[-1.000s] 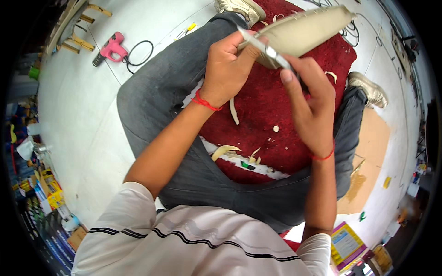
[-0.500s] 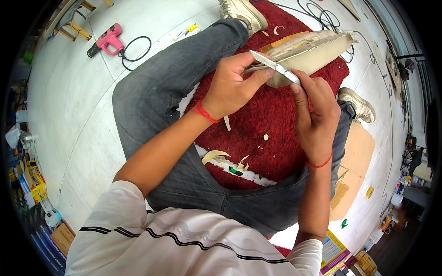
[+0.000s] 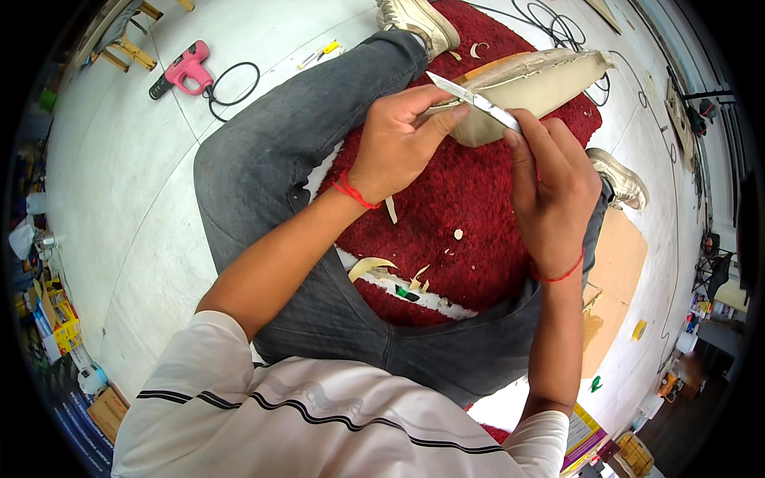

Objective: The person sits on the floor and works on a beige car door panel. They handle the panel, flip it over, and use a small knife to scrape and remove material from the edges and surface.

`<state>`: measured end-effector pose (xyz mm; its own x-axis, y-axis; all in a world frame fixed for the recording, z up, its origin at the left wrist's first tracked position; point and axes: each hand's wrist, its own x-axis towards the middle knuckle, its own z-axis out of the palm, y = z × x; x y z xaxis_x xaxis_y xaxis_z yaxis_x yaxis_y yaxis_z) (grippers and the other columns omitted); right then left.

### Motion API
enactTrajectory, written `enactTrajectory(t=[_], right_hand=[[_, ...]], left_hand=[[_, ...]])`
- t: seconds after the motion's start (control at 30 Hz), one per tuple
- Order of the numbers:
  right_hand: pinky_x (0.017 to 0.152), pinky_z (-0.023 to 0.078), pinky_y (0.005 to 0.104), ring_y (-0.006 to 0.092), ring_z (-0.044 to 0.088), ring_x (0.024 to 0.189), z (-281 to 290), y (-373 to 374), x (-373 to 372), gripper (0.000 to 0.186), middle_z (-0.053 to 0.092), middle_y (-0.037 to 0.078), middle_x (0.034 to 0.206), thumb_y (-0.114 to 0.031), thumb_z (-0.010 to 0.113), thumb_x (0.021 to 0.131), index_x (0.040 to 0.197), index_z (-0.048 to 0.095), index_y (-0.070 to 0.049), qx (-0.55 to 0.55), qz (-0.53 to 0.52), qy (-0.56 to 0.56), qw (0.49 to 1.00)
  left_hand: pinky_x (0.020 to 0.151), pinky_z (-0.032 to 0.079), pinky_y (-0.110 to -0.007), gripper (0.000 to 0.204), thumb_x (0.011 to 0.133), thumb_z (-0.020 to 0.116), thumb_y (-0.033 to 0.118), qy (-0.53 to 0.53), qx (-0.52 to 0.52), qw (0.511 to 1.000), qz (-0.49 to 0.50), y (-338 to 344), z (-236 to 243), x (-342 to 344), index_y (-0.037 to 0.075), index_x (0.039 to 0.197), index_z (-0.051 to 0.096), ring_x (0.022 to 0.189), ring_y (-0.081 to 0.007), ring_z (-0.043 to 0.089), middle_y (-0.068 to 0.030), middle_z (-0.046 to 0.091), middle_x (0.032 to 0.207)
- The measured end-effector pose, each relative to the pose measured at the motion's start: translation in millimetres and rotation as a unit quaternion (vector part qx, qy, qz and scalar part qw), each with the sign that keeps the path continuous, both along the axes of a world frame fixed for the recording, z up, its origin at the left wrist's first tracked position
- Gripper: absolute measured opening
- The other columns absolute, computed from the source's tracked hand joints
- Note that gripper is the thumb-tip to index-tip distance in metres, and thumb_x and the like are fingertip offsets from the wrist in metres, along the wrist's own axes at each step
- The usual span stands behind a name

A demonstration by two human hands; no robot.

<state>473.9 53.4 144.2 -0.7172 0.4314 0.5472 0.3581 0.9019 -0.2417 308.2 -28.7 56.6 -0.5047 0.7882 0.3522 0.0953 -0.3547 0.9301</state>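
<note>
A silver snap-off utility knife with its blade out is pinched between the thumb and fingers of my right hand. Its blade points up and to the left, crossing over the fingertips of my left hand. That hand is closed, thumb on top, on the near left end of a curved padded panel covered in beige material. Along the panel's upper side runs a rough trimmed edge, with an orange-brown strip behind it. Whether the blade touches the panel cannot be made out.
Beneath the panel lies a dark red shaggy rug, strewn with beige offcuts. My legs bend around it. On the left floor rest a pink heat gun and a yellow-handled tool. Flat cardboard lies at the right, black cable beyond.
My right hand has shifted slightly right, and the knife's blade tip has moved a little up and left. The panel and my left hand have shifted slightly.
</note>
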Motion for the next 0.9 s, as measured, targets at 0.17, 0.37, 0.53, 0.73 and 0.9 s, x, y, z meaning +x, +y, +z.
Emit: enactTrajectory(t=[0.17, 0.37, 0.53, 0.73, 0.9], right_hand=[[0.057, 0.043, 0.0365, 0.0267, 0.056, 0.062, 4, 20, 15, 0.014, 0.054, 0.010, 0.073, -0.011, 0.069, 0.093, 0.105, 0.070, -0.006, 0.011, -0.015, -0.005, 1.000], [0.056, 0.043, 0.0369, 0.0266, 0.056, 0.061, 19, 5, 4, 0.013, 0.053, 0.010, 0.073, -0.009, 0.068, 0.093, 0.105, 0.071, -0.006, -0.021, 0.011, 0.007, 1.000], [0.056, 0.042, 0.0379, 0.0268, 0.054, 0.060, 12, -20, 8, 0.013, 0.051, 0.009, 0.072, -0.008, 0.070, 0.091, 0.104, 0.071, -0.007, -0.026, -0.036, -0.005, 0.999], [0.055, 0.041, 0.0375, 0.0268, 0.053, 0.059, -1, -20, 11, 0.014, 0.051, 0.009, 0.072, -0.009, 0.070, 0.091, 0.105, 0.071, -0.006, -0.033, -0.044, 0.008, 0.998], [0.055, 0.042, 0.0376, 0.0275, 0.053, 0.059, -3, -19, 11, 0.012, 0.051, 0.010, 0.071, -0.009, 0.070, 0.092, 0.104, 0.070, -0.006, -0.061, -0.058, 0.024, 0.996]], left_hand=[[0.076, 0.049, -0.022, 0.024, 0.098, 0.070, 0.017, -0.015, 0.006, 1.000, 0.019, 2, 2, 2, -0.003, 0.112, 0.072, 0.085, -0.0040, 0.059, -0.0010, 0.072, 0.095], [0.075, 0.052, -0.027, 0.022, 0.096, 0.070, 0.012, 0.043, 0.018, 0.999, 0.015, -1, -1, 9, -0.006, 0.109, 0.070, 0.085, -0.0122, 0.065, -0.0107, 0.073, 0.096], [0.076, 0.053, -0.028, 0.019, 0.096, 0.069, 0.009, 0.015, 0.005, 1.000, 0.004, 0, 0, 10, -0.004, 0.108, 0.071, 0.086, -0.0131, 0.066, -0.0113, 0.073, 0.096], [0.075, 0.050, -0.023, 0.021, 0.099, 0.069, 0.015, -0.007, -0.001, 1.000, 0.002, -1, 0, 11, -0.003, 0.109, 0.071, 0.086, -0.0040, 0.060, -0.0010, 0.072, 0.094], [0.075, 0.050, -0.022, 0.024, 0.099, 0.068, 0.018, 0.002, -0.009, 1.000, 0.015, 1, 0, 11, -0.004, 0.110, 0.070, 0.086, -0.0034, 0.059, -0.0009, 0.071, 0.093]])
